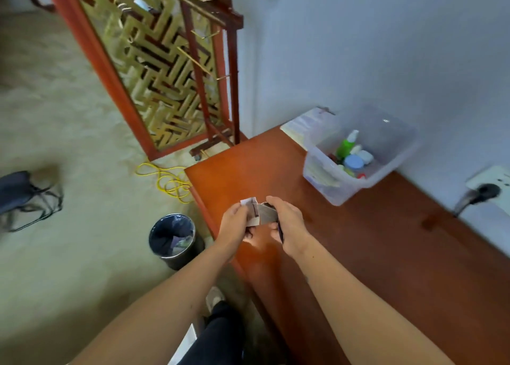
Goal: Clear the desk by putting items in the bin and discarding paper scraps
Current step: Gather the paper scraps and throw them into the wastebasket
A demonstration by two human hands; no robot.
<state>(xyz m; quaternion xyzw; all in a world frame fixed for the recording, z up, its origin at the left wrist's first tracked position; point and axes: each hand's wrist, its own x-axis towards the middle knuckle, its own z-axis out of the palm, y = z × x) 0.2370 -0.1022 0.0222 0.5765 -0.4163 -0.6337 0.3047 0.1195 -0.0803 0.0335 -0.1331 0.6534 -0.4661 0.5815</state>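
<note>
Over the left end of the reddish wooden desk, my left hand and my right hand both grip a small bunch of paper scraps, white and grey with dark marks. The two hands are close together, fingers curled round the paper. A clear plastic bin stands on the desk at the back by the wall; it holds a green spray bottle, a blue-lidded jar and other small containers. A round black waste bin with a dark liner stands on the floor left of the desk, with some paper in it.
A stack of papers lies behind the clear bin. A wall socket with a black plug is at the right. A yellow cable, a dark bag and a wood-and-gold screen are on the carpeted floor to the left.
</note>
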